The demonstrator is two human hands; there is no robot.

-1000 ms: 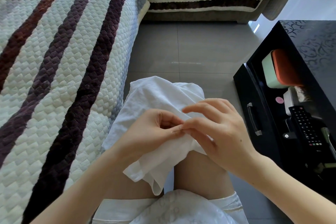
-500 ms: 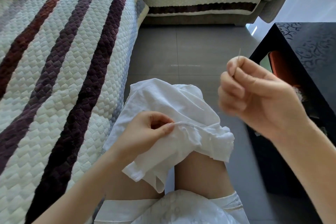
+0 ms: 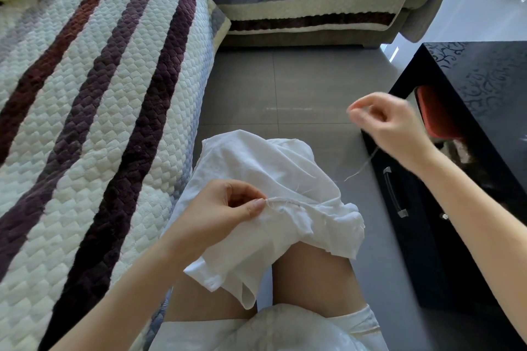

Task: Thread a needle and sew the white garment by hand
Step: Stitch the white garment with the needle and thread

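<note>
The white garment lies draped over my knees. My left hand pinches a folded, frayed seam of it between thumb and forefinger. My right hand is raised to the right, well apart from the cloth, with fingers curled and fingertips pinched together. A pale thread hangs from below that hand and trails down toward the garment. The needle itself is too small to make out in the pinched fingers.
A quilted striped sofa cover fills the left side and another sofa section runs along the back. A black cabinet with an open drawer and metal handle stands at the right. Grey floor tiles lie between.
My right hand left the seam, rose up and right with the needle, then dropped slightly, drawing the thread out. My left hand kept its pinch on the seam.
</note>
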